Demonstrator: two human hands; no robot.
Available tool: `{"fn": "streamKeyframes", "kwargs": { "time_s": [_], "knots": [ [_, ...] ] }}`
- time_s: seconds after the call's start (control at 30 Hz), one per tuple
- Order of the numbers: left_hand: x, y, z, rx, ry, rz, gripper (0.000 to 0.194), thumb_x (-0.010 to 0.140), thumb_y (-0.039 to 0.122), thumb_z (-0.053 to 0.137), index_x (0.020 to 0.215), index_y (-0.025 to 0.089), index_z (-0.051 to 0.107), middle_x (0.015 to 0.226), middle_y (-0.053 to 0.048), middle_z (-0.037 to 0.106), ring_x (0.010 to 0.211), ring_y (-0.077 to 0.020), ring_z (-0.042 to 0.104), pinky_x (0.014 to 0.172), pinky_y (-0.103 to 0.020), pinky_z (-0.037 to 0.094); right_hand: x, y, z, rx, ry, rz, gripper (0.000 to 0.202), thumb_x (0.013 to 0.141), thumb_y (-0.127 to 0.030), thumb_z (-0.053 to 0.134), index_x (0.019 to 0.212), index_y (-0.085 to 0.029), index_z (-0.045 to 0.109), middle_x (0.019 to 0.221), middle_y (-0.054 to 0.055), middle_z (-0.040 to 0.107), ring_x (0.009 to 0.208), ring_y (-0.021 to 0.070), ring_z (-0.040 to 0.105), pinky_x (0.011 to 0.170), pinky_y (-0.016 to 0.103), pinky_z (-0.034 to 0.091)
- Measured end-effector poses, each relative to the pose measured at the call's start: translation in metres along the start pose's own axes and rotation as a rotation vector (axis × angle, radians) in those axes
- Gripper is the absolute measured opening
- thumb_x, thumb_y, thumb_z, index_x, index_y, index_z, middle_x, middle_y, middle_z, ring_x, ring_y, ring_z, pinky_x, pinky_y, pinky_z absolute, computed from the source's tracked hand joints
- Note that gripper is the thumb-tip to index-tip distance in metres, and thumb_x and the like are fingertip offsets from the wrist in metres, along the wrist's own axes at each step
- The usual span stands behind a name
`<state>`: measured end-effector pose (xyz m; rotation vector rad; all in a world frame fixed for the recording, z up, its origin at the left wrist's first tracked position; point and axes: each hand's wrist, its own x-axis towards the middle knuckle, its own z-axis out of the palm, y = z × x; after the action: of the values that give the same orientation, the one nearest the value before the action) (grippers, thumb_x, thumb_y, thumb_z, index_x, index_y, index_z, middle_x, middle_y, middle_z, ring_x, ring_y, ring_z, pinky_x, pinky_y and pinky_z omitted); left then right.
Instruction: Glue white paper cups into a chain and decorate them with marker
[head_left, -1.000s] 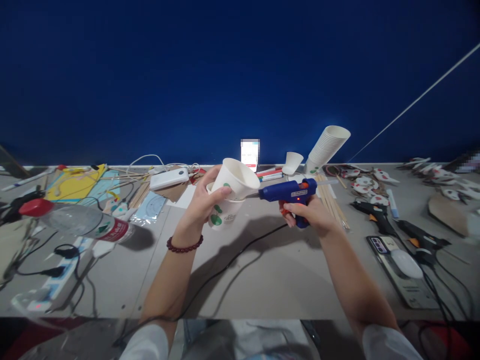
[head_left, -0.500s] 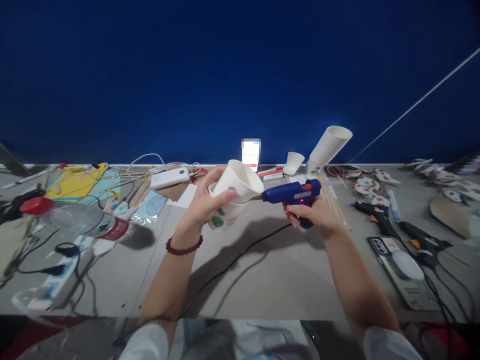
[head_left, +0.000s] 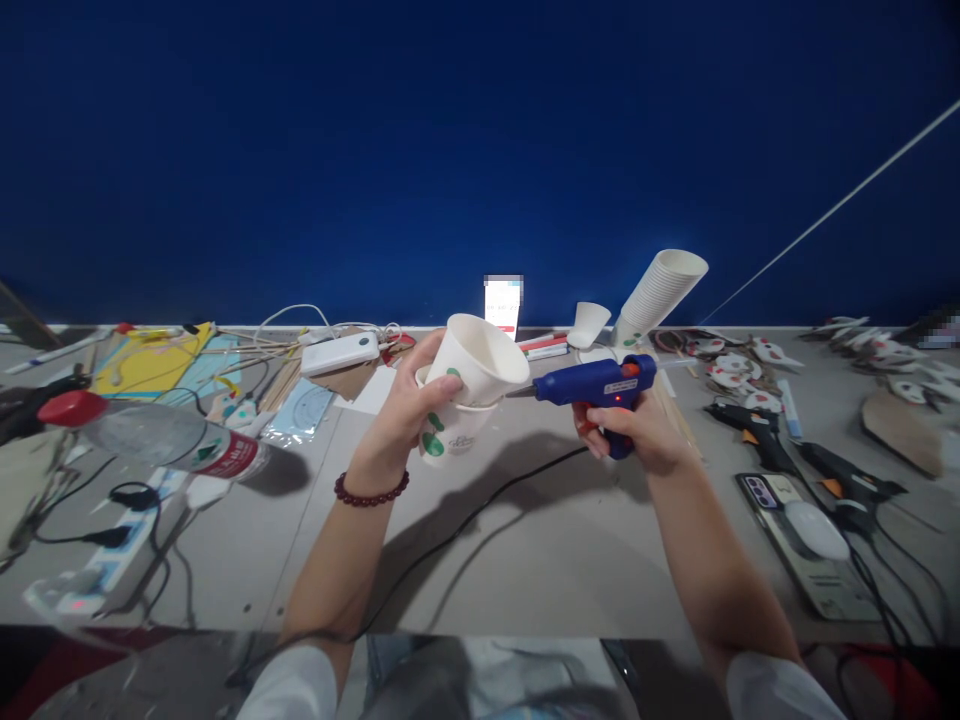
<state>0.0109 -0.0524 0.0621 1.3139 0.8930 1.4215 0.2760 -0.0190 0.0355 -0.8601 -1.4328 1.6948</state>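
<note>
My left hand (head_left: 414,400) grips two white paper cups with green leaf prints. The upper cup (head_left: 484,362) is tilted, its mouth facing up and right, and its lower part sits at the mouth of the lower cup (head_left: 450,438). In my right hand (head_left: 637,428) is a blue hot glue gun (head_left: 589,383), fingers wrapped round its handle by the orange trigger. A small red light glows on the gun. Its metal nozzle points left, close to where the cups meet; whether it touches them I cannot tell.
A leaning stack of paper cups (head_left: 664,295) and a single cup (head_left: 589,325) stand at the back. To the right lie black glue guns (head_left: 754,435) and a phone (head_left: 802,550). A plastic bottle (head_left: 165,440) and power strip (head_left: 135,540) are left. A black cord (head_left: 465,530) crosses the table.
The glue gun has shifted slightly right, its nozzle backing a little from the cups. The cups have turned slightly in my left hand, showing more of the lower cup's print.
</note>
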Motion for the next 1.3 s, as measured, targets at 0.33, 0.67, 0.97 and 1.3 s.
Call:
{"fn": "streamKeyframes", "kwargs": {
  "time_s": [0.33,0.67,0.97,1.3],
  "knots": [
    [0.0001,-0.0008,0.0020,-0.038,0.008,-0.002,0.058,0.076,0.058,0.074,0.118,0.019,0.068,0.097,-0.008,0.073,0.080,-0.0213,0.068,0.064,-0.029,0.054,-0.0001,-0.0010,0.0049,-0.029,0.065,0.066,0.035,0.066,-0.045,0.088,0.068,-0.018,0.066,0.052,-0.002,0.061,0.038,0.0103,0.051,0.041,0.027,0.046],
    [0.0017,-0.0018,-0.0008,0.001,-0.034,-0.002,0.062,0.075,0.059,0.076,0.122,0.019,0.066,0.105,-0.009,0.072,0.087,-0.0226,0.069,0.070,-0.030,0.056,-0.0017,-0.0025,0.0014,-0.050,0.049,0.098,0.032,0.067,-0.042,0.086,0.068,-0.017,0.066,0.051,-0.002,0.060,0.040,0.0110,0.052,0.042,0.026,0.046],
    [0.0010,-0.0033,-0.0017,0.011,-0.041,-0.008,0.062,0.075,0.059,0.075,0.122,0.019,0.066,0.101,-0.008,0.072,0.082,-0.0205,0.067,0.068,-0.029,0.054,-0.0008,-0.0023,-0.0001,-0.087,0.007,0.093,0.036,0.068,-0.047,0.084,0.067,-0.018,0.064,0.044,-0.002,0.057,0.039,0.0121,0.051,0.042,0.027,0.045],
    [0.0014,-0.0006,-0.0005,0.030,-0.017,0.003,0.060,0.073,0.059,0.076,0.118,0.020,0.068,0.106,-0.008,0.071,0.088,-0.0219,0.067,0.072,-0.030,0.055,-0.0017,-0.0052,0.0026,-0.110,0.048,0.097,0.035,0.067,-0.045,0.084,0.064,-0.019,0.062,0.043,-0.002,0.057,0.039,0.0121,0.050,0.043,0.027,0.044]
  ]
}}
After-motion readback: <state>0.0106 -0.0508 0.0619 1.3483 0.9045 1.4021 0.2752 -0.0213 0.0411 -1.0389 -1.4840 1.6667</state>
